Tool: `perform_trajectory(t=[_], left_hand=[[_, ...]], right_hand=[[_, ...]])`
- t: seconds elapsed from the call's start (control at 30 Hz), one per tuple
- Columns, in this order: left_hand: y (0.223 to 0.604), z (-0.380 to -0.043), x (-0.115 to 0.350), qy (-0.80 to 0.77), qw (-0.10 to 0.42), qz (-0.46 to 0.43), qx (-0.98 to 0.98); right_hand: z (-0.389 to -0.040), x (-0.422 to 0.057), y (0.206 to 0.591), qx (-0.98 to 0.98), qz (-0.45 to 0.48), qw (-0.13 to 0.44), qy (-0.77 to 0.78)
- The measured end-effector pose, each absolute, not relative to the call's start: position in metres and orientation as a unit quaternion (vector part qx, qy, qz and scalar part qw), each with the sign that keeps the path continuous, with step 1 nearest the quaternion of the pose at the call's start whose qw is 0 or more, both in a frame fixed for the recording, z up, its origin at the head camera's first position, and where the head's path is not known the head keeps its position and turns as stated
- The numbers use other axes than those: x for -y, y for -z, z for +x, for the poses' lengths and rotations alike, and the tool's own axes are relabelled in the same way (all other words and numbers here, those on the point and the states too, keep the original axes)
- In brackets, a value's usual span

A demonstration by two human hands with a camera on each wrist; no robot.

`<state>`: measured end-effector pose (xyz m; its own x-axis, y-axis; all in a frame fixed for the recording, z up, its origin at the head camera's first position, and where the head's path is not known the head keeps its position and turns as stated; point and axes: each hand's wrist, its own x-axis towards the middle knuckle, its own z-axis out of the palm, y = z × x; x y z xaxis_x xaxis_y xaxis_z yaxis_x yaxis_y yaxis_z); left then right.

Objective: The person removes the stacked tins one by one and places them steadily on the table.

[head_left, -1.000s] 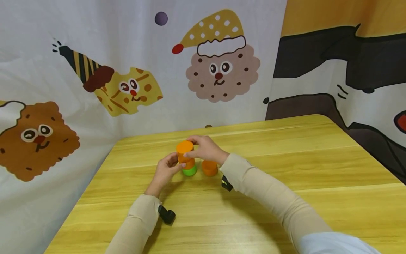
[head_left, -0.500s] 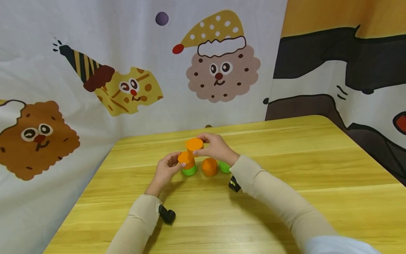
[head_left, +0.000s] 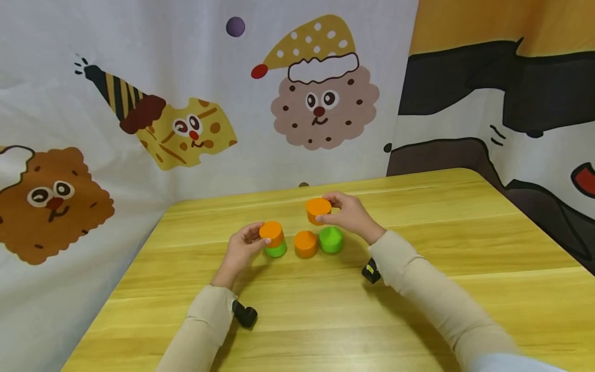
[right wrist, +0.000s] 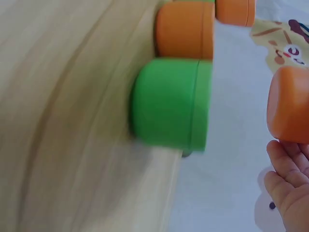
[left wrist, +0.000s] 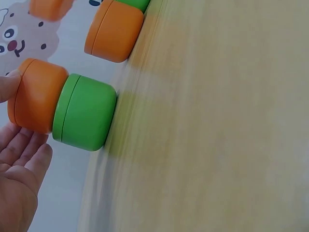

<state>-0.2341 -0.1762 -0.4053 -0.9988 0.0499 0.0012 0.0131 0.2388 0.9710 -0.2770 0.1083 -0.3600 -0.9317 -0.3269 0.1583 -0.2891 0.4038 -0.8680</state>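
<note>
On the left of the group, my left hand [head_left: 241, 253] grips an orange round container [left wrist: 41, 96], thumb on one side and fingers on the other. That container sits on a green round container [left wrist: 87, 113], which stands on the table. My right hand [head_left: 350, 216] holds another orange container [head_left: 318, 209] in the air, its thumb in front and fingers behind. Below it, a green container [right wrist: 169, 104] stands on the table at the right. Between that one and the stack is a third orange container [head_left: 305, 245], single. A seam near the top runs round the containers.
The wooden table [head_left: 297, 320] spreads around the containers, its far edge close to a white curtain [head_left: 260, 170] printed with cartoon snacks. A black device [head_left: 245, 315] is strapped at the left wrist and another device [head_left: 371, 271] at the right.
My right hand has lifted its orange container off the top of the left stack and carried it right, uncovering the green container. My left hand stays on the stack.
</note>
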Motion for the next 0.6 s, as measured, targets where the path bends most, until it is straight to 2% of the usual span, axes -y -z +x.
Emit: perform_trajectory(t=[0.6], left_hand=[[0.407,-0.236,0.178,-0.620,0.023,0.028,-0.784]], right_hand=[[-0.264,-0.157,0.376,-0.853,-0.142,0.016,0.501]])
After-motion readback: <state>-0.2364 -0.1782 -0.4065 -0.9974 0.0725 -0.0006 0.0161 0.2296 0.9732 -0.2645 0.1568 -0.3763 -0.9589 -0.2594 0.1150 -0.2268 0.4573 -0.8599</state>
